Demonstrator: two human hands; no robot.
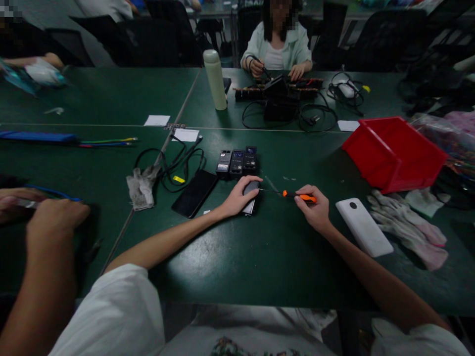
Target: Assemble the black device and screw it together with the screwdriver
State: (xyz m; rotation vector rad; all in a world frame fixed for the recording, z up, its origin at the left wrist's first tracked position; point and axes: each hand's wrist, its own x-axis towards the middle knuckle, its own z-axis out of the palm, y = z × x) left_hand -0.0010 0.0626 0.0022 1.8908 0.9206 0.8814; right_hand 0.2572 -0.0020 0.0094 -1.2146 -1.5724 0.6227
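Note:
My left hand (239, 197) is closed around a small dark box-shaped device (250, 206) with a pale label, steadying it on the table; the fingers cover much of it. In my right hand (314, 206) is a screwdriver (308, 198) with an orange and black handle. Its thin shaft points left, and the tip is at the device's right side; whether it touches cannot be made out. Just behind my left hand stand three similar black devices (237, 163) in a row. A black smartphone (195, 194) lies to the left of that hand.
To the right are a white power bank (363, 226), work gloves (411, 225) and a red bin (395, 153). Another glove (141, 188) and a black cable (185, 160) lie left. A bottle (215, 81) stands farther back. Co-workers sit opposite and at my left.

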